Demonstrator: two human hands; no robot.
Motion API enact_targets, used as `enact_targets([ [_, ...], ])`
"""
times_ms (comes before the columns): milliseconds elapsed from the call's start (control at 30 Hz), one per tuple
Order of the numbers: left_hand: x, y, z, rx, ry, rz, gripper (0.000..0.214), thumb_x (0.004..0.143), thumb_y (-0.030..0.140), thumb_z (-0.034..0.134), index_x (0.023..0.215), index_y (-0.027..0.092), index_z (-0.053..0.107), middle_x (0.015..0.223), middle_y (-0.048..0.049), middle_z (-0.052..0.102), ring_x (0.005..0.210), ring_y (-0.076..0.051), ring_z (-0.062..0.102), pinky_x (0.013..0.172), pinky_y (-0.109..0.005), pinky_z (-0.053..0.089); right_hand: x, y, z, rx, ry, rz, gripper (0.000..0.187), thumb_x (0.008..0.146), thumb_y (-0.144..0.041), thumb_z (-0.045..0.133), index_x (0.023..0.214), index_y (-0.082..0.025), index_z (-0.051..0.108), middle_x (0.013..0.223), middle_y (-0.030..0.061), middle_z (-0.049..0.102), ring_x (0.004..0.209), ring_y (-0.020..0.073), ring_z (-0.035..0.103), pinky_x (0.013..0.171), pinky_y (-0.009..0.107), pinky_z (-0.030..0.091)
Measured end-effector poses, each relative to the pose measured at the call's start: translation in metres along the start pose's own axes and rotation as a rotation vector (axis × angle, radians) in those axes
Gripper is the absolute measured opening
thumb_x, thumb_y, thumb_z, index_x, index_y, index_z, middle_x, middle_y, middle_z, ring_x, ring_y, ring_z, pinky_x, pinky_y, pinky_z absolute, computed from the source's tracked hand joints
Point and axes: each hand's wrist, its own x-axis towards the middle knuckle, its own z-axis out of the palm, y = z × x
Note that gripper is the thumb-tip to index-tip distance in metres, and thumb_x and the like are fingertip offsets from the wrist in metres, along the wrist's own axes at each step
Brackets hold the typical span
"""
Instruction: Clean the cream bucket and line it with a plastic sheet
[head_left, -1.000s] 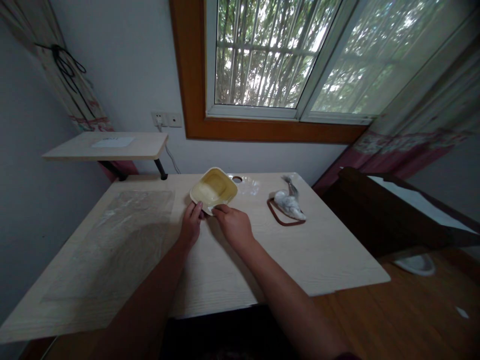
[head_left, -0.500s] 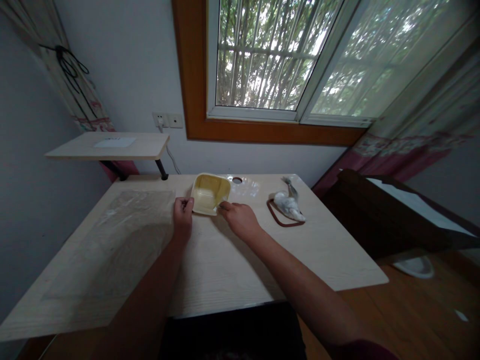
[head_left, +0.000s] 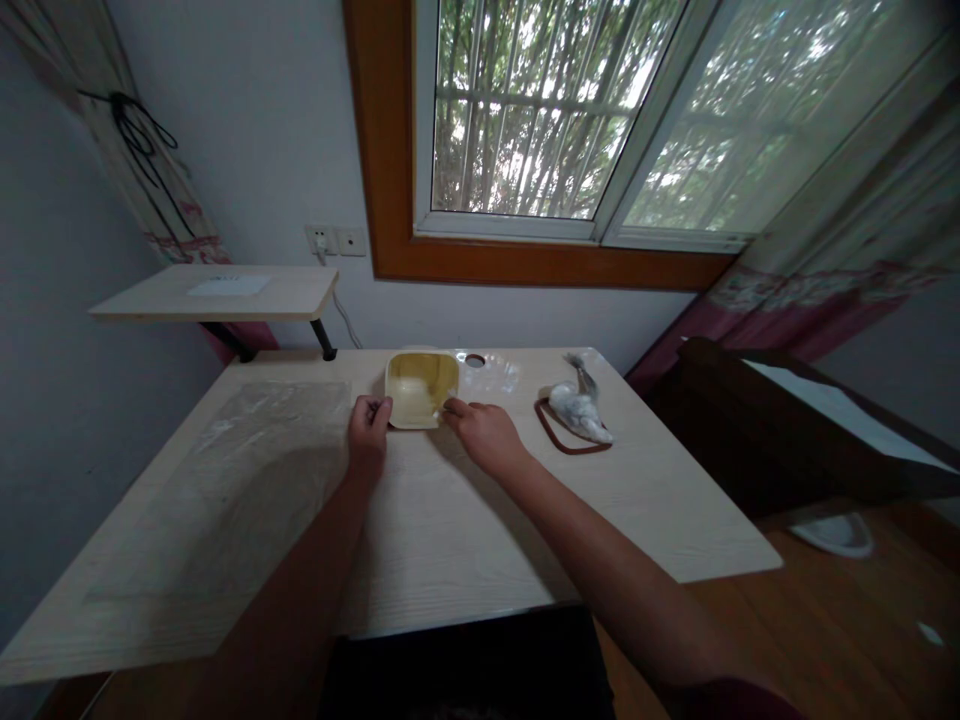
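A square yellow plastic container [head_left: 411, 398] with rounded corners faces me near the back of the desk, its hollow inside showing. My left hand [head_left: 367, 428] grips its left side, fingers curled in and thumb at the edge. At the lower right corner my right hand [head_left: 481, 430] pinches the rim. Something small and pale shows at the right fingertips, too small to name. Right of that hand lies a brown frame-like ring [head_left: 559, 440], partly covered by a crumpled whitish plastic bundle [head_left: 577, 410].
A clear plastic sheet [head_left: 247, 470] lies flat on the left of the pale wooden desk [head_left: 465, 540]. A raised shelf [head_left: 217, 292] holding a paper stands at the back left. Behind the container is a round cable hole [head_left: 475, 361]. Dark furniture [head_left: 780, 440] stands to the right.
The container has turned slightly to sit straighter and its far rim is a little lower. Both hands keep their hold, shifted very slightly right.
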Motion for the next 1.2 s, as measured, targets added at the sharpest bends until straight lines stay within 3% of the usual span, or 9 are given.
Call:
enact_targets([
  [167, -0.004, 0.005, 0.001, -0.044, -0.080, -0.029, 0.027, 0.084, 0.044, 0.065, 0.078, 0.020, 0.054, 0.065, 0.0036, 0.051, 0.060, -0.012, 0.051, 0.055, -0.023, 0.042, -0.002, -0.009, 0.009, 0.025, -0.001, 0.072, 0.036, 0.102, -0.016, 0.036, 0.127, -0.020, 0.060, 0.123, 0.0114, 0.069, 0.093, 0.0233, 0.071, 0.077, 0.033, 0.053],
  [300, -0.006, 0.011, 0.000, -0.051, -0.129, -0.039, 0.027, 0.084, 0.043, 0.066, 0.076, 0.019, 0.056, 0.064, 0.0032, 0.054, 0.059, -0.012, 0.053, 0.055, -0.022, 0.042, -0.001, -0.021, 0.013, 0.076, 0.002, 0.115, 0.037, 0.101, -0.017, 0.034, 0.129, -0.021, 0.058, 0.129, 0.0132, 0.067, 0.094, 0.0248, 0.072, 0.076, 0.035, 0.056],
  [533, -0.013, 0.014, 0.002, 0.003, -0.198, -0.013, 0.026, 0.085, 0.042, 0.065, 0.075, 0.019, 0.057, 0.063, 0.0031, 0.056, 0.059, -0.012, 0.055, 0.058, -0.023, 0.043, 0.006, -0.042, 0.005, 0.271, -0.017, 0.087, 0.043, 0.093, -0.019, 0.046, 0.134, -0.022, 0.057, 0.135, 0.0121, 0.065, 0.107, 0.0257, 0.070, 0.086, 0.034, 0.055],
  [700, -0.013, 0.012, 0.002, 0.014, -0.208, 0.001, 0.025, 0.086, 0.040, 0.064, 0.075, 0.020, 0.057, 0.062, 0.0036, 0.056, 0.058, -0.013, 0.055, 0.060, -0.024, 0.043, 0.016, -0.050, 0.002, 0.375, -0.023, 0.096, 0.040, 0.095, -0.023, 0.046, 0.133, -0.022, 0.060, 0.124, 0.0123, 0.071, 0.106, 0.0245, 0.070, 0.087, 0.032, 0.052],
  [967, -0.012, 0.012, 0.001, 0.026, -0.237, -0.013, 0.026, 0.087, 0.040, 0.062, 0.072, 0.020, 0.055, 0.061, 0.0036, 0.054, 0.059, -0.013, 0.051, 0.060, -0.024, 0.040, 0.037, -0.048, 0.001, 0.300, -0.066, 0.131, 0.036, 0.099, -0.037, 0.046, 0.113, -0.018, 0.073, 0.107, 0.0163, 0.076, 0.098, 0.0284, 0.073, 0.082, 0.034, 0.054],
  [1200, -0.013, 0.015, 0.001, 0.011, -0.246, -0.001, 0.028, 0.088, 0.040, 0.062, 0.070, 0.020, 0.053, 0.062, 0.0036, 0.052, 0.061, -0.013, 0.052, 0.062, -0.025, 0.040, 0.050, -0.051, 0.004, 0.213, -0.059, 0.138, 0.041, 0.101, -0.042, 0.045, 0.114, -0.015, 0.073, 0.106, 0.0190, 0.076, 0.097, 0.0296, 0.073, 0.082, 0.037, 0.055],
])
